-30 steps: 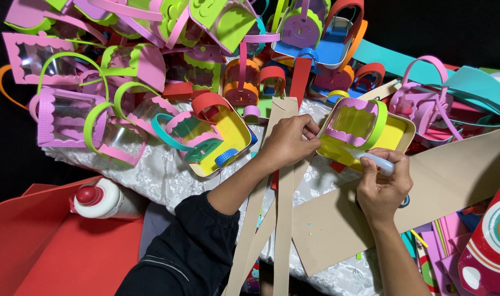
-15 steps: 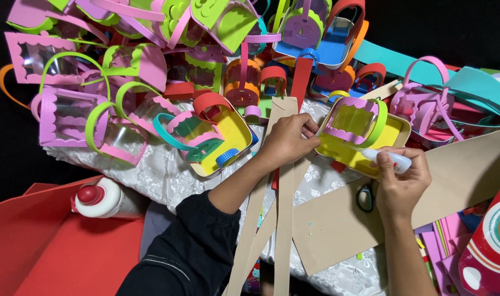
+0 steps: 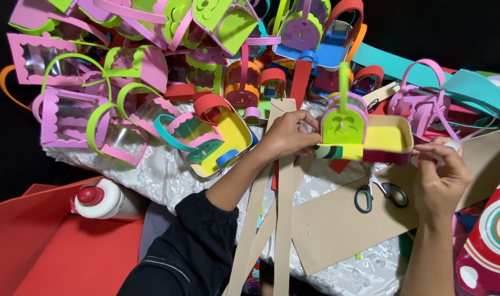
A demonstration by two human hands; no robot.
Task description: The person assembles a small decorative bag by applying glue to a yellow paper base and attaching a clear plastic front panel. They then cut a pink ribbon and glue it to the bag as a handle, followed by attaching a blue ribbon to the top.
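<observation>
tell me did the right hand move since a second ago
Yes. The right hand has shifted outward to the right and slightly up, off the scissors it earlier covered; they now lie exposed on the brown card.

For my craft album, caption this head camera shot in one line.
Left hand and right hand hold a yellow foam basket above scissors on a brown sheet.

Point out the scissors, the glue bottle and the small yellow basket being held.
Scissors [image 3: 380, 194], head view: the pivot between blades and dark green handles.
Glue bottle [image 3: 102, 198], head view: white body beside the red cap.
Yellow basket [image 3: 382, 138], head view: yellow inner floor.
</observation>
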